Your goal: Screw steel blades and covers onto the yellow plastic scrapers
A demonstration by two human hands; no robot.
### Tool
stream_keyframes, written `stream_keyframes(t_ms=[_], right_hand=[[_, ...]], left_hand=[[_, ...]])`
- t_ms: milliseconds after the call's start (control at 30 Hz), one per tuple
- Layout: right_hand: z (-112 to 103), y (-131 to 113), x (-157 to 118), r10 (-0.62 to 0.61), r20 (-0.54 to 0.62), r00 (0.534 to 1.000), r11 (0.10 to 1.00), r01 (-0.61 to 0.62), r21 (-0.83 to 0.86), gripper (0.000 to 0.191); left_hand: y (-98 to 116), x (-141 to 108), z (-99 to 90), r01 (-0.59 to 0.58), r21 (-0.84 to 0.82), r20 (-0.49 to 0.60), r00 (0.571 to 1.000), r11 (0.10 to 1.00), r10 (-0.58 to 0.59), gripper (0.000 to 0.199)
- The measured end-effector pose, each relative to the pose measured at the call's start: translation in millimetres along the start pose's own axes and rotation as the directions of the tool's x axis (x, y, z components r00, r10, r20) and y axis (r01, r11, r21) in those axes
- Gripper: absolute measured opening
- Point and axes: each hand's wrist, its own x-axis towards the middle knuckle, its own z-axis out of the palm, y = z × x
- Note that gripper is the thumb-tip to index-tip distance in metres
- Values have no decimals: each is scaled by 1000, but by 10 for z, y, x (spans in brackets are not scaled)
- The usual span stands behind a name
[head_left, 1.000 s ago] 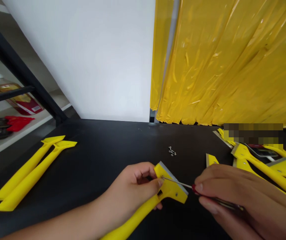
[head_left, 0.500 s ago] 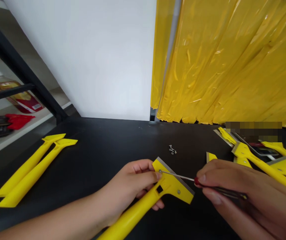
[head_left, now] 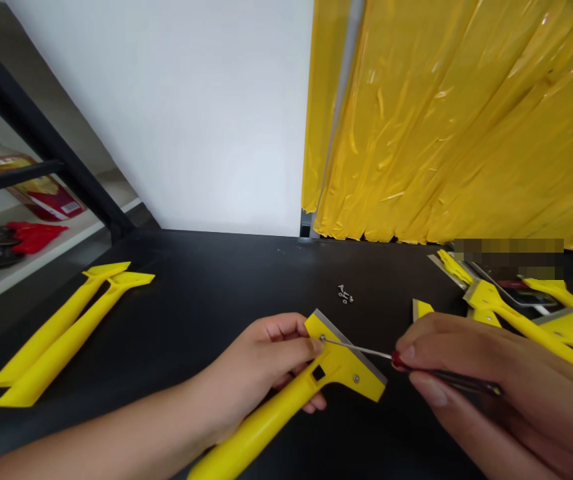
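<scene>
The left hand [head_left: 261,357] grips a yellow plastic blade scraper [head_left: 346,367]; the right hand [head_left: 471,387] pinches a thin steel screwdriver with a red-and-black handle [head_left: 361,351], its tip on a small silver screw [head_left: 323,339] at the scraper head's ten o'clock.

One screwdriver [head_left: 446,377], one held scraper [head_left: 346,363], two far-left scrapers [head_left: 71,343]

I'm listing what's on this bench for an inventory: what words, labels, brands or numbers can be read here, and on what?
Bottle on the shelf: its red and yellow label is too small and blurred to read.
Pixelated patch at the right: hidden, unreadable.
Yellow scraper: no markings show.
</scene>
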Motion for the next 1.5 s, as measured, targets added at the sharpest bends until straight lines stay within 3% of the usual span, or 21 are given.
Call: stream_keyframes(t_ms=[400, 633, 800, 900, 1100, 1267, 1333, 1500], right_hand=[[84, 61, 35, -85, -82, 993, 996, 88, 24, 22], [14, 8, 10, 14, 12, 1000, 999, -13, -36, 24], [35, 27, -50, 93, -81, 992, 996, -94, -9, 18], [21, 14, -55, 133, -80, 988, 990, -136, -37, 17], [21, 11, -38, 72, -77, 994, 995, -76, -59, 15], [87, 60, -135, 231, -164, 959, 972, -236, -15, 16], [89, 75, -125, 200, -134, 971, 979, -204, -15, 14], [38, 40, 2, -46, -20, 999, 998, 45, -46, 16]], left_hand=[[-32, 34, 2, 7, -11, -22, 1000, 1000, -7, 23], [-6, 23, -24, 2, -20, 2, 1000, 1000, -2, 20], [7, 15, -18, 6, -28, 2, 1000, 1000, -6, 19], [2, 14, -17, 2, -21, -7, 1000, 1000, -2, 19], [-12, 23, -29, 10, -14, 11, 1000, 1000, -10, 20], [-13, 15, -14, -3, -11, 2, 1000, 1000, 3, 24], [-22, 10, -12, -8, -3, 6, 1000, 1000, 8, 26], [-62, 16, -9, -27, 56, 5, 1000, 998, 27, 30]])
